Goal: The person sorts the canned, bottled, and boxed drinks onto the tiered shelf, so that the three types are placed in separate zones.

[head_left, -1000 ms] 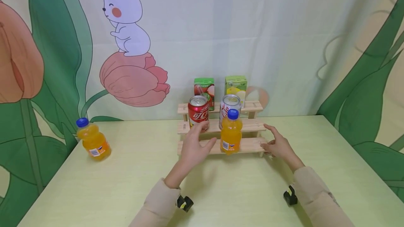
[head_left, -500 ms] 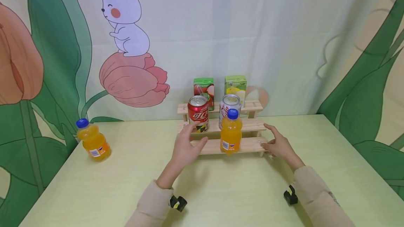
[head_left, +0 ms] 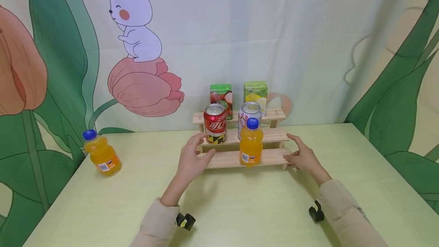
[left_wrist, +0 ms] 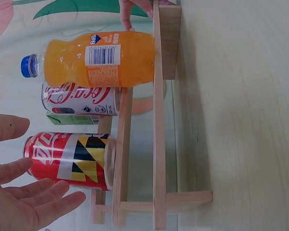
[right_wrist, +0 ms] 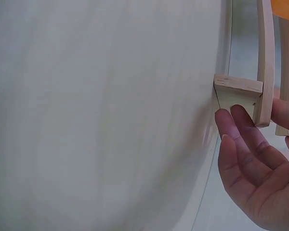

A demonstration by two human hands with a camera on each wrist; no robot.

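Note:
A three-tier wooden rack (head_left: 223, 158) stands against the backdrop. My right hand (head_left: 303, 159) grips its right end, thumb and fingers about the lowest shelf. On that shelf stands a bottle of orange soda (head_left: 251, 148) with a blue cap. The middle shelf bears a red Coca-Cola can (head_left: 215, 123) at left and a white Coca-Cola can (left_wrist: 82, 100), partly hidden behind the bottle. At the rack's left end my left hand (head_left: 193, 160) holds nothing, its fingers spread close to the red can in the left wrist view.
On the top shelf are a red-and-green juice carton (head_left: 226, 93) and a green-and-yellow juice carton (head_left: 255, 89). A second orange soda bottle (head_left: 104, 155) stands at the table's left side. A printed curtain (head_left: 212, 29) hangs behind the table (head_left: 247, 209).
My left hand has drawn away leftward from in front of the red can, uncovering its lower part. The right hand keeps its place on the rack.

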